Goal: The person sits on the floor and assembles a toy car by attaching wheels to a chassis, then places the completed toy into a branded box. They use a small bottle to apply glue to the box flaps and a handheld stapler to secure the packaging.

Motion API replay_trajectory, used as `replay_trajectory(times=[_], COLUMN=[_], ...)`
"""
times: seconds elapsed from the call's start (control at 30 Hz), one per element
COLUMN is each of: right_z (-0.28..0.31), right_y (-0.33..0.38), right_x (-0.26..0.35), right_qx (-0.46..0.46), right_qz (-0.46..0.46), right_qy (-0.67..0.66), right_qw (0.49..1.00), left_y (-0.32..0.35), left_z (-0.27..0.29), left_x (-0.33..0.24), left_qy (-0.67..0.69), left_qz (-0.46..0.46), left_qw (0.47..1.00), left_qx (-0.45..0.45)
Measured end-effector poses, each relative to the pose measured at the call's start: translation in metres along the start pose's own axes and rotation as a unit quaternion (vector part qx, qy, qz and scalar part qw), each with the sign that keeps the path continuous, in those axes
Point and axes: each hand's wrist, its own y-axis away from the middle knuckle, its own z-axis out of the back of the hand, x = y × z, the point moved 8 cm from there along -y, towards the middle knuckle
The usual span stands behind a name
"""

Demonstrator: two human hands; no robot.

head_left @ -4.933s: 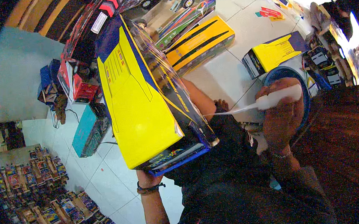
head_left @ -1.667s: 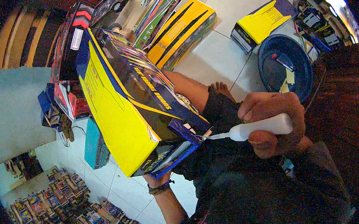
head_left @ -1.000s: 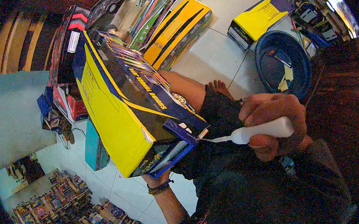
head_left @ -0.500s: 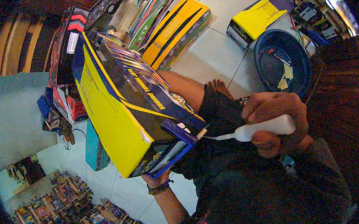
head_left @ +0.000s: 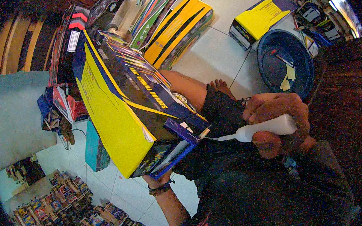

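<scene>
A boxy toy bus body (head_left: 113, 123), yellow on top with dark blue printed sides and pictured wheels, lies tilted across my lap. My left hand (head_left: 157, 180) holds it from below at its near end; the fingers are mostly hidden beneath it. In my right hand (head_left: 278, 121) is a white squeeze bottle (head_left: 264, 129) with a long thin nozzle, gripped between thumb and curled fingers. The nozzle points left, its tip at the body's near right corner, where a small pale edge shows. Whether the tip touches cannot be made out.
A dark blue tub (head_left: 286, 63) with scraps inside stands at the right. Beyond it sits another yellow and blue bus body (head_left: 263, 15). A yellow-orange bus body (head_left: 178, 31) lies ahead. Rows of small printed pieces (head_left: 55, 205) cover the floor at lower left, near a teal box (head_left: 95, 146).
Very little differs. The squeeze bottle and the toy bus body have shifted by a slight amount, with the nozzle tip staying at the same corner.
</scene>
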Motion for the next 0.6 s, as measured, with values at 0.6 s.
replay_trajectory(times=[0.6], right_z=[-0.003], right_y=[0.005], right_x=[0.008], right_qx=[-0.081], right_qz=[-0.023], right_qy=[0.067], right_qw=[0.994], left_y=[0.004], left_z=[0.007], left_x=[0.001], left_qy=[-0.04], left_qz=[0.028], left_qw=[0.991], left_qx=[-0.123])
